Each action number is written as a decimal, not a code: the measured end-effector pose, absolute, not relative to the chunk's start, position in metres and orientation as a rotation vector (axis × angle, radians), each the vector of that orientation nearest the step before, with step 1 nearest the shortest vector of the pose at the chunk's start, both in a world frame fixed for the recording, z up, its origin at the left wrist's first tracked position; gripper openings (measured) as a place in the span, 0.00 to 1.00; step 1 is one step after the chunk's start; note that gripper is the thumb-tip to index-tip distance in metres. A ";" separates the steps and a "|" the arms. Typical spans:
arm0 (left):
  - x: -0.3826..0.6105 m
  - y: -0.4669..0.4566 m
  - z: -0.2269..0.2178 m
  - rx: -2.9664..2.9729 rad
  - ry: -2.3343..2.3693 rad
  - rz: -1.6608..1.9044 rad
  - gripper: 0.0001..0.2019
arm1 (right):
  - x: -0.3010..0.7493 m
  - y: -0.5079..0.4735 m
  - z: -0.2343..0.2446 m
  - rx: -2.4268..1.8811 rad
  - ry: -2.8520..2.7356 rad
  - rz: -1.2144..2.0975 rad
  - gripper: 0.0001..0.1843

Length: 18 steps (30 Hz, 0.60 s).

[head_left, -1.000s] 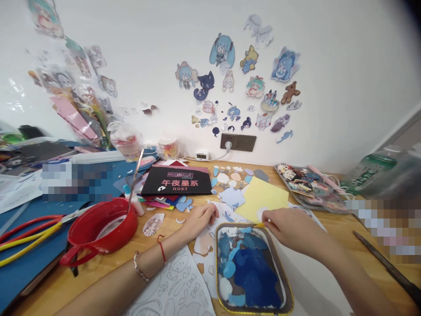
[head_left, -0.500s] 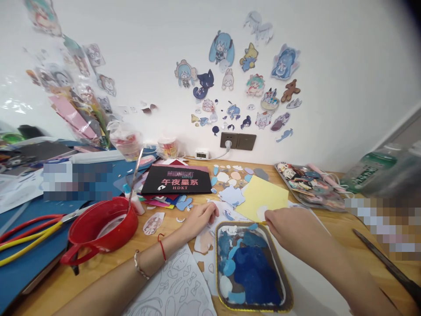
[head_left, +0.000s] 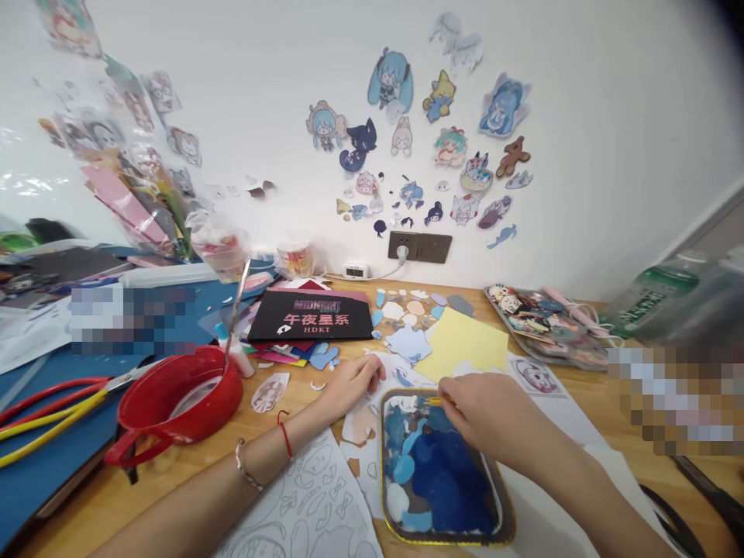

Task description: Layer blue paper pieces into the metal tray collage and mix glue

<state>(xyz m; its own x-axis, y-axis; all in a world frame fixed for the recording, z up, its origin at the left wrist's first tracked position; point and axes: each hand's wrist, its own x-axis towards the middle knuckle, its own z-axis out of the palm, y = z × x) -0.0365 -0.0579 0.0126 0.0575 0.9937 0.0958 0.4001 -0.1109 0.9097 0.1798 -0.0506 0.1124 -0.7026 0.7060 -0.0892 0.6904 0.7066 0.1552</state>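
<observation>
My right hand (head_left: 480,411) is closed round a thin yellow paintbrush (head_left: 433,401). Its bluish tip points left over the upper part of the paint tray (head_left: 508,504). Dark blue paint (head_left: 450,477) covers much of the tray, with light blue, white and teal patches along its left and top. Just beyond the tray's upper left corner, my left hand (head_left: 354,384) rests on the papers with its fingers curled in. Whatever may be under those fingers is hidden. Close to it lies a small blue drawing (head_left: 402,376) on white paper.
A red pot (head_left: 180,395) and red-and-yellow-handled scissors (head_left: 63,403) stand to the left. A line-drawing sheet (head_left: 314,504) lies under my left forearm. Behind are a black card (head_left: 314,316), yellow paper (head_left: 470,341) and cut-out paint-coloured pieces. A metal tray (head_left: 540,329) sits at back right.
My right hand has moved left with the brush, from the tray's upper right corner to over its top edge. A round drawing on paper behind it has come into view. My left hand stays put.
</observation>
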 end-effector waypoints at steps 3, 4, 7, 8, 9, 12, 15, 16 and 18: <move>-0.037 -0.058 0.012 1.613 1.430 1.033 0.21 | 0.181 -0.050 0.111 1.132 2.791 0.086 0.13; -0.037 -0.058 0.013 1.616 1.429 1.033 0.20 | 0.182 -0.050 0.112 1.131 2.794 0.070 0.14; -0.036 -0.059 0.014 1.622 1.426 1.033 0.20 | 0.185 -0.048 0.115 1.153 2.765 0.066 0.14; -0.036 -0.059 0.015 1.622 1.427 1.034 0.20 | 0.185 -0.047 0.115 1.168 2.744 0.072 0.14; -0.035 -0.059 0.015 1.621 1.429 1.035 0.20 | 0.186 -0.045 0.116 1.183 2.721 0.080 0.14; -0.035 -0.059 0.016 1.616 1.433 1.036 0.20 | 0.186 -0.042 0.113 1.190 2.676 0.113 0.13; -0.036 -0.058 0.014 1.617 1.427 1.033 0.20 | 0.187 -0.039 0.110 1.171 2.652 0.142 0.13; -0.036 -0.058 0.014 1.618 1.425 1.032 0.20 | 0.187 -0.039 0.109 1.174 2.637 0.147 0.13; -0.036 -0.058 0.013 1.620 1.425 1.030 0.20 | 0.189 -0.037 0.109 1.194 2.605 0.153 0.13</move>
